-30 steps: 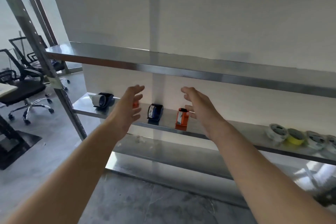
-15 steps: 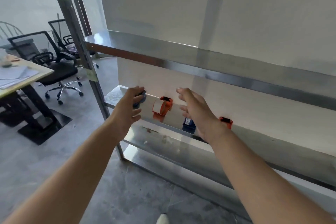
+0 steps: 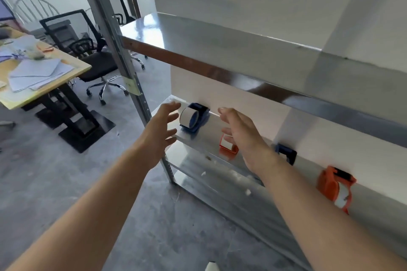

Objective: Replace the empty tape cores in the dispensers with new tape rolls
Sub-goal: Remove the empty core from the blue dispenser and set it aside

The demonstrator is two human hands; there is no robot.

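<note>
Several tape dispensers stand in a row on the middle metal shelf. At the shelf's left end is a blue dispenser with a pale core in it. My left hand is just left of it, fingers spread, holding nothing. My right hand is open just right of it and partly covers an orange dispenser. Further right stand a dark blue dispenser and another orange dispenser. No new tape rolls are in view.
The upper shelf juts out above my hands. A metal upright post stands just left of the shelf end. A wooden desk with papers and black office chairs are to the left. Grey floor lies below.
My view has swung left and closer to the shelf. Both hands have moved to either side of the leftmost blue dispenser. The tape rolls at the right have left the view.
</note>
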